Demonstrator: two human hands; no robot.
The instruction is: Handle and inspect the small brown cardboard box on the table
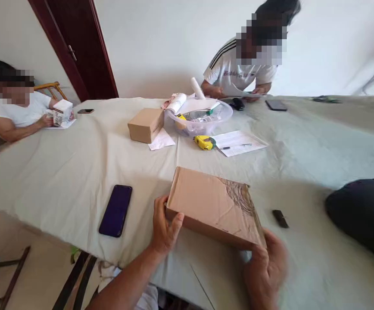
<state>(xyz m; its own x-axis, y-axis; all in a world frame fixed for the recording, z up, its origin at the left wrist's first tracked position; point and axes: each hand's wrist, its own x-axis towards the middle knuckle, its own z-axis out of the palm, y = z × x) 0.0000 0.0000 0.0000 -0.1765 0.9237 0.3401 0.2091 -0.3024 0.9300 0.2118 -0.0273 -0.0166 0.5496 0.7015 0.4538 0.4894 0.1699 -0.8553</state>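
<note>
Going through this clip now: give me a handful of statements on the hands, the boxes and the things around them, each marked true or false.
1. The left hand and right hand are both on the larger cardboard box. True.
2. The phone with the dark purple face lies to the right of that box. False: it lies to the left.
3. The yellow tape measure lies outside the plastic basin. True.
4. The smaller cardboard box stands inside the basin. False: it stands on the tablecloth, beside the basin.
5. A pen lies on a sheet of paper. True.
</note>
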